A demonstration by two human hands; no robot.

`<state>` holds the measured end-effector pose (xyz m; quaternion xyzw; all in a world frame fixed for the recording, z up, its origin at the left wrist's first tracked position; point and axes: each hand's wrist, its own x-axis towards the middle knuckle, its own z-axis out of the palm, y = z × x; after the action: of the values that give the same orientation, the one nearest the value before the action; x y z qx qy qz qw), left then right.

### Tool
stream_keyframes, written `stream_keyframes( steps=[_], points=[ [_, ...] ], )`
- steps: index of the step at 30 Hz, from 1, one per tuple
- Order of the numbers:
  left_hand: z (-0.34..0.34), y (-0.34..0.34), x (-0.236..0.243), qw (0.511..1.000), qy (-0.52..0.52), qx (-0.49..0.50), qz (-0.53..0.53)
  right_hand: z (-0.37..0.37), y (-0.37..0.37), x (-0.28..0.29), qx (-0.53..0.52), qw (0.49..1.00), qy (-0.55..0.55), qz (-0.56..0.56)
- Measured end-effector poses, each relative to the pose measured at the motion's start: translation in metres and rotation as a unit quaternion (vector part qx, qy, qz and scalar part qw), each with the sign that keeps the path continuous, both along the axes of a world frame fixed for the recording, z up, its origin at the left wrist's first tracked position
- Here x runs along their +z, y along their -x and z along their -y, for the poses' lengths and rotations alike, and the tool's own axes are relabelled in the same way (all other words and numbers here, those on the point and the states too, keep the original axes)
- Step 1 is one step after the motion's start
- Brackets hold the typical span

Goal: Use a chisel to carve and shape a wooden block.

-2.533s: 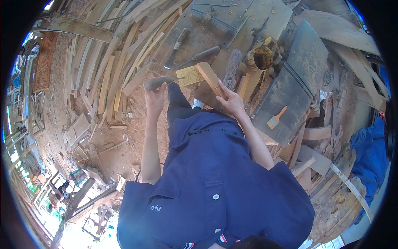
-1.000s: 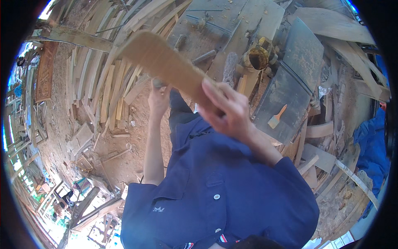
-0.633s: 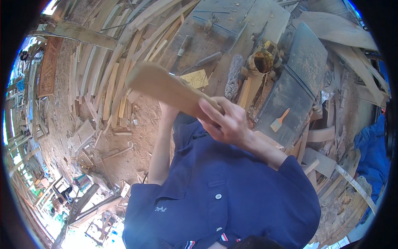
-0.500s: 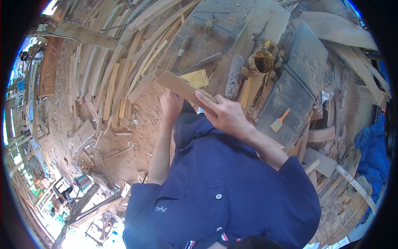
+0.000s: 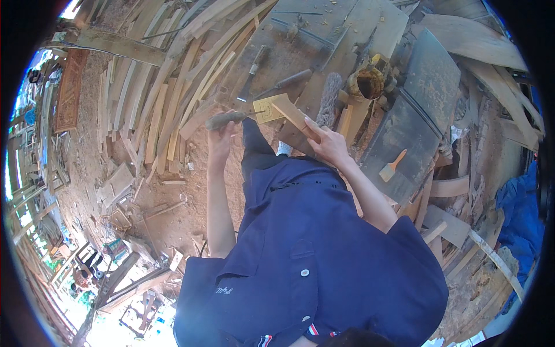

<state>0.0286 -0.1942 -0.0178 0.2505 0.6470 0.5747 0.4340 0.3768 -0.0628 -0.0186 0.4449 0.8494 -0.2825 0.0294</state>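
Note:
My left hand [image 5: 221, 140] is closed on the thick, dull handle of a chisel [image 5: 224, 120], whose thin blade reaches rightward over a small yellow carved wooden panel [image 5: 265, 113]. My right hand [image 5: 328, 144] grips a flat light-wood bat [image 5: 292, 113], angled up to the left, with its upper end at the panel's right side. The panel lies at the near edge of a dusty plank work surface [image 5: 306, 40]. Behind it are another chisel [image 5: 251, 75] and a dark-handled tool [image 5: 292, 80]; a grey stringy bundle [image 5: 328, 98] lies to the right.
A grimy yellow container [image 5: 365, 84] sits back right, beside a dark sheet [image 5: 428, 75] and an orange-handled paintbrush [image 5: 393, 165]. Long wood strips [image 5: 156, 115] fill the left, near a carved panel [image 5: 72, 87]. A blue tarp [image 5: 514, 220] is at far right.
My right hand and the bat have dropped back from near the camera to beside the yellow panel. The chisel in my left hand, earlier partly hidden by the bat, is now uncovered.

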Motion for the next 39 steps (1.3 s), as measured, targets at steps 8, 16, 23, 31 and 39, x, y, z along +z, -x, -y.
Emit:
stream_keyframes(
  steps=[8,16,23,31,39],
  points=[
    [0.004,-0.034,0.031,0.971,-0.046,-0.043,-0.23,0.005,0.005,0.004,-0.022,1.0,0.006,0.006],
    [0.005,-0.043,0.022,0.97,-0.008,0.002,-0.241,0.005,0.007,0.004,-0.033,0.998,0.042,0.016],
    [0.006,-0.041,0.014,0.968,0.015,-0.012,-0.25,0.003,0.006,0.004,-0.04,0.997,0.06,0.023],
    [0.006,-0.028,0.0,0.984,-0.031,0.011,-0.173,0.005,0.003,-0.003,-0.042,0.999,0.027,-0.017],
    [0.003,-0.012,-0.001,0.989,-0.038,-0.01,-0.14,0.004,0.003,-0.002,-0.046,0.998,0.034,-0.011]
  ],
)
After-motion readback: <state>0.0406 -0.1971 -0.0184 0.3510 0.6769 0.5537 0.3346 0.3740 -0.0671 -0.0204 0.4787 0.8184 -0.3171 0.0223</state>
